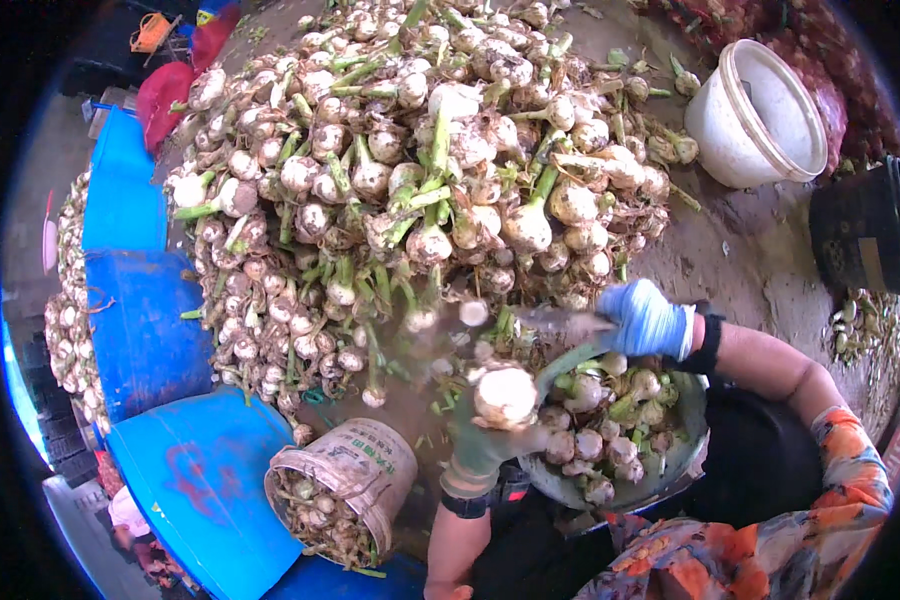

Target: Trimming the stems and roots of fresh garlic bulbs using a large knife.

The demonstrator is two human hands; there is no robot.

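My left hand (478, 448), in a greenish glove, grips a garlic bulb (505, 396) with its pale round face turned up. My right hand (643, 319) wears a blue and white knit glove and is shut on a blade-like tool, probably a knife (559, 322), blurred and pointing left. Below both hands is a metal basin (679, 469) holding several garlic bulbs (586, 444) with short green stems. A thick green stem (566, 366) crosses the basin's upper left rim; its other end is hard to make out near my right hand.
A large heap of soil-stained garlic (420, 165) spreads ahead. At lower left, a tipped white bucket (367, 457) holds trimmings or small bulbs. Blue plastic barrels (146, 330) line the left side. A white bucket (709, 131) and a black bucket (855, 225) stand at right.
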